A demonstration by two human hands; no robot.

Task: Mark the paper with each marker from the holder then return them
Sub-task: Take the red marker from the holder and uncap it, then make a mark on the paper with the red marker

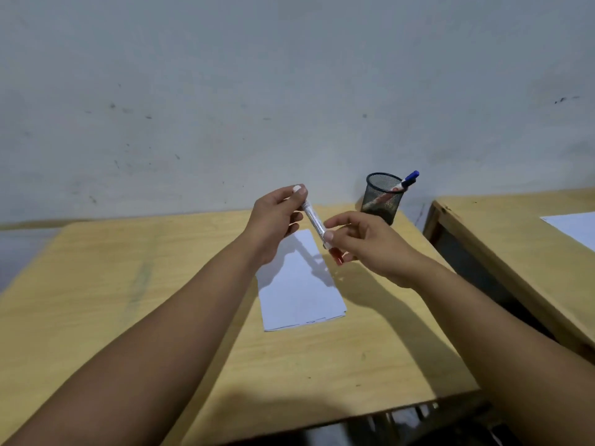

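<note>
I hold a white-barrelled marker (313, 219) in the air above the folded white paper (299, 284). My left hand (273, 220) grips its upper end. My right hand (370, 246) pinches its lower end, where a red cap (336, 256) shows below the fingers. The marker slants from upper left to lower right. A black mesh holder (381, 199) stands at the table's far right corner by the wall. A blue-capped marker (407, 181) leans out of it to the right.
The wooden table (128, 300) runs up to a grey wall. A second wooden table (502, 233) stands to the right across a narrow gap, with a white sheet (573, 226) on it.
</note>
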